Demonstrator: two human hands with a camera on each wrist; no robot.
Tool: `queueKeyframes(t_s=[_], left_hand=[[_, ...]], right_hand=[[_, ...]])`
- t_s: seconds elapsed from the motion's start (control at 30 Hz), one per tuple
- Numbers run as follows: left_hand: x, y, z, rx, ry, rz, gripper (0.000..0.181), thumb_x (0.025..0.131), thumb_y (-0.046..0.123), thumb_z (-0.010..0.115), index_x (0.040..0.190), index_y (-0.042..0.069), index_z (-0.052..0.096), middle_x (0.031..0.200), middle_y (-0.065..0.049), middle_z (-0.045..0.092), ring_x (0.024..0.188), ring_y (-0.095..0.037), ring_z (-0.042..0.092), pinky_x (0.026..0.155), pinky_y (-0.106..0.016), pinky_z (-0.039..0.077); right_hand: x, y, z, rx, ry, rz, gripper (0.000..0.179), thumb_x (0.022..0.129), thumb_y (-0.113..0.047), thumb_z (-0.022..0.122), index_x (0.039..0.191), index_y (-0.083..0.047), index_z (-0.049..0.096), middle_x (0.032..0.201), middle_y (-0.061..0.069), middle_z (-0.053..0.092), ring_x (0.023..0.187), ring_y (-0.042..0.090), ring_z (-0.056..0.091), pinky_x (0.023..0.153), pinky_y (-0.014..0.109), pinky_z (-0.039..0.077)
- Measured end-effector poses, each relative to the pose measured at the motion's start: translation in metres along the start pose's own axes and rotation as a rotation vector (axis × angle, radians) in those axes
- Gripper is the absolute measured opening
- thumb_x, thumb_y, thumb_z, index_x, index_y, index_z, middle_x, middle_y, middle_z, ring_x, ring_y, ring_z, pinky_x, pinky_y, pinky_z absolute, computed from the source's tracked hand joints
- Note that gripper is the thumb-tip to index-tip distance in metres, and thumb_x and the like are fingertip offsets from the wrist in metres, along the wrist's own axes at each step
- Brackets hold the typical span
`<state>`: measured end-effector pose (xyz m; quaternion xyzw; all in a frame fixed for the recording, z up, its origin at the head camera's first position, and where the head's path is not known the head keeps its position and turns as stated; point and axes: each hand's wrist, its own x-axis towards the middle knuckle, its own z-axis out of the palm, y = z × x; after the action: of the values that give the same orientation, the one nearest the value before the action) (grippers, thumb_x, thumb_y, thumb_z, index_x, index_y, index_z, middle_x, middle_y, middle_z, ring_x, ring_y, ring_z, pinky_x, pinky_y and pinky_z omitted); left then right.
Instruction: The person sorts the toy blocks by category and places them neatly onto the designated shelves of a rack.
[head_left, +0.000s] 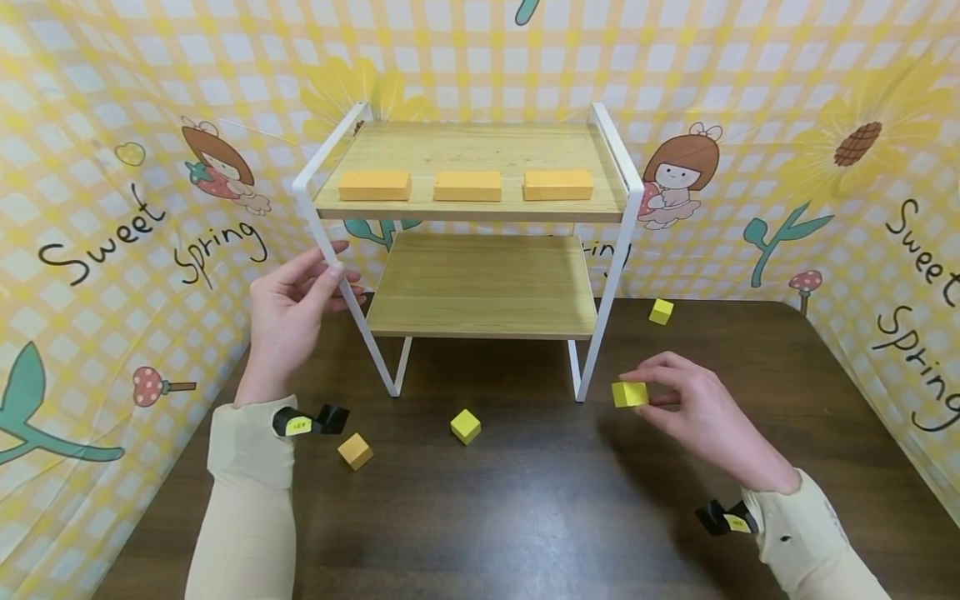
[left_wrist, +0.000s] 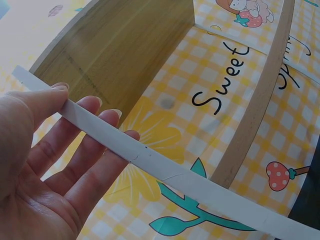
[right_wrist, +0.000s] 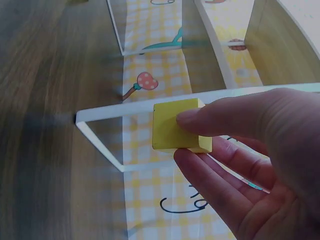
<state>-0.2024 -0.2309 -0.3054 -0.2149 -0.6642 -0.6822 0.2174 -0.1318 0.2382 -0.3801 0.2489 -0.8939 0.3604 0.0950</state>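
Left hand (head_left: 288, 304) gripped white-framed two-tier wooden shelf (head_left: 480, 283); right hand (head_left: 693, 404) pinched yellow wooden-looking cube (head_left: 628, 395) aloft; carrying step, I judged; next move seemingly wanted steady pinch

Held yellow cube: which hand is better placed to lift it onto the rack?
Probably the right hand: it pinches the yellow cube, while the left hand holds the white rack frame.

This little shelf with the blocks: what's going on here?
A person's left hand holds the white left front upright of the shelf, while the right hand pinches a yellow cube to the shelf's right. Three orange blocks sit in a row along the front of the top board. Two more yellow cubes and an orange cube lie on the dark table.
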Motion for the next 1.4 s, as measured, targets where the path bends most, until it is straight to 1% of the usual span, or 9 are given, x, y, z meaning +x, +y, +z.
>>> queueKeyframes(t_s=[0.27, 0.47, 0.67, 0.73, 0.93, 1.17, 1.33, 1.4], left_hand=[[0.0, 0.0, 0.0, -0.004, -0.002, -0.001, 0.027, 0.1, 0.007, 0.066, 0.125, -0.003, 0.07, 0.089, -0.025, 0.07, 0.074, -0.027, 0.073, 0.071, -0.034, 0.064], [0.0, 0.0, 0.0, -0.001, -0.004, 0.0, 0.028, 0.1, 0.007, 0.066, 0.125, -0.003, 0.07, 0.088, -0.018, 0.072, 0.074, -0.025, 0.074, 0.071, -0.034, 0.064], [-0.001, 0.0, 0.0, 0.004, 0.0, 0.0, 0.027, 0.1, 0.007, 0.066, 0.124, -0.003, 0.07, 0.089, -0.021, 0.071, 0.074, -0.03, 0.073, 0.071, -0.035, 0.064], [-0.001, 0.0, 0.0, 0.006, 0.0, -0.001, 0.027, 0.099, 0.007, 0.066, 0.124, -0.003, 0.07, 0.089, -0.022, 0.07, 0.074, -0.03, 0.073, 0.071, -0.035, 0.063], [-0.001, 0.0, 0.0, 0.01, 0.002, 0.0, 0.027, 0.1, 0.007, 0.067, 0.125, -0.003, 0.071, 0.088, -0.02, 0.071, 0.074, -0.029, 0.073, 0.071, -0.034, 0.064], [-0.001, 0.0, 0.001, 0.01, 0.003, 0.004, 0.027, 0.1, 0.007, 0.066, 0.125, -0.003, 0.071, 0.088, -0.017, 0.072, 0.074, -0.024, 0.074, 0.07, -0.033, 0.063], [-0.001, 0.0, 0.001, 0.007, 0.005, 0.006, 0.027, 0.1, 0.007, 0.066, 0.125, -0.003, 0.071, 0.088, -0.017, 0.072, 0.074, -0.024, 0.074, 0.07, -0.033, 0.063], [-0.001, 0.0, 0.001, 0.006, 0.004, 0.006, 0.027, 0.1, 0.007, 0.066, 0.125, -0.003, 0.07, 0.088, -0.017, 0.072, 0.074, -0.025, 0.074, 0.07, -0.034, 0.063]], right_hand=[[0.001, -0.009, 0.001, 0.036, -0.009, -0.018, 0.043, 0.077, 0.015, 0.081, 0.114, -0.007, 0.075, 0.112, 0.0, 0.063, 0.097, 0.019, 0.067, 0.077, 0.029, 0.062], [0.003, -0.015, 0.003, 0.034, -0.024, -0.031, 0.043, 0.078, 0.014, 0.082, 0.115, -0.007, 0.076, 0.112, -0.001, 0.062, 0.096, 0.017, 0.069, 0.078, 0.03, 0.062], [0.005, -0.021, 0.004, 0.042, -0.037, -0.044, 0.044, 0.077, 0.014, 0.082, 0.116, -0.007, 0.076, 0.111, -0.001, 0.061, 0.096, 0.017, 0.069, 0.078, 0.035, 0.063], [0.006, -0.023, 0.005, 0.041, -0.036, -0.054, 0.045, 0.077, 0.014, 0.083, 0.116, -0.007, 0.076, 0.11, -0.001, 0.061, 0.096, 0.017, 0.069, 0.077, 0.036, 0.063], [0.009, -0.03, 0.008, 0.041, -0.044, -0.072, 0.045, 0.077, 0.012, 0.083, 0.117, -0.008, 0.076, 0.111, -0.003, 0.061, 0.097, 0.015, 0.069, 0.077, 0.031, 0.063], [0.012, -0.036, 0.012, 0.056, -0.038, -0.099, 0.044, 0.076, 0.011, 0.085, 0.115, -0.008, 0.076, 0.112, -0.003, 0.062, 0.097, 0.016, 0.069, 0.078, 0.034, 0.063], [0.015, -0.04, 0.016, 0.074, -0.046, -0.104, 0.045, 0.077, 0.01, 0.085, 0.116, -0.009, 0.075, 0.114, -0.005, 0.061, 0.097, 0.013, 0.069, 0.079, 0.027, 0.062], [0.016, -0.042, 0.017, 0.087, -0.049, -0.107, 0.046, 0.076, 0.011, 0.085, 0.117, -0.009, 0.075, 0.114, -0.004, 0.062, 0.098, 0.014, 0.069, 0.079, 0.027, 0.061]])
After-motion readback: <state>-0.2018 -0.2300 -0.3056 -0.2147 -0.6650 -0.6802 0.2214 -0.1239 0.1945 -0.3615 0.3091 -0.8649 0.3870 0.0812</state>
